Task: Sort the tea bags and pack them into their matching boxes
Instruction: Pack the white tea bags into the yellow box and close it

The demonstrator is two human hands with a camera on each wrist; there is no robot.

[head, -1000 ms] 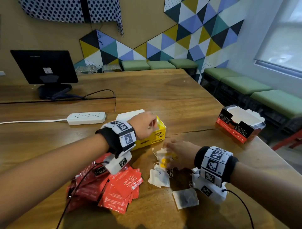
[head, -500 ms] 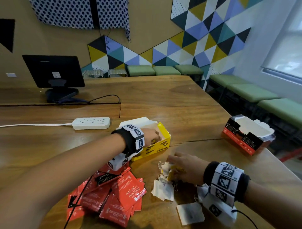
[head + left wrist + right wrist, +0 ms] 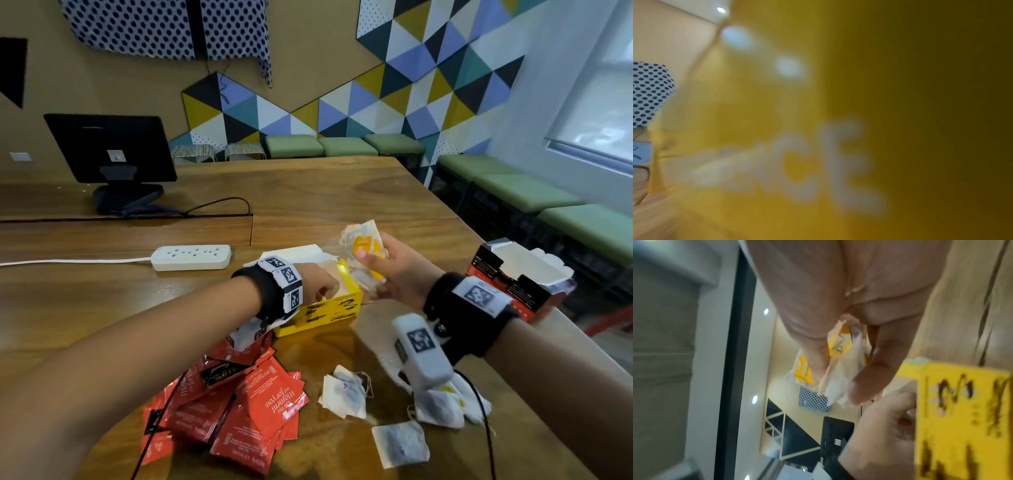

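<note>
My left hand curls over the near rim of the open yellow box and holds it. The left wrist view shows only that box's blurred yellow wall. My right hand is raised just right of the box, pinching a bunch of white tea bags with yellow tags. In the right wrist view the thumb and fingers squeeze the bunch beside the yellow box and my left hand. Red sachets are piled at the front left. Loose white tea bags lie at the front right.
An open red and black box stands at the table's right edge. A white power strip with its cable lies behind the yellow box. A black monitor is at the back left. Green benches line the wall.
My right hand has gathered a bunch of white tea bags off the table and lifted it up beside the yellow box. My left hand has stayed on the box.
</note>
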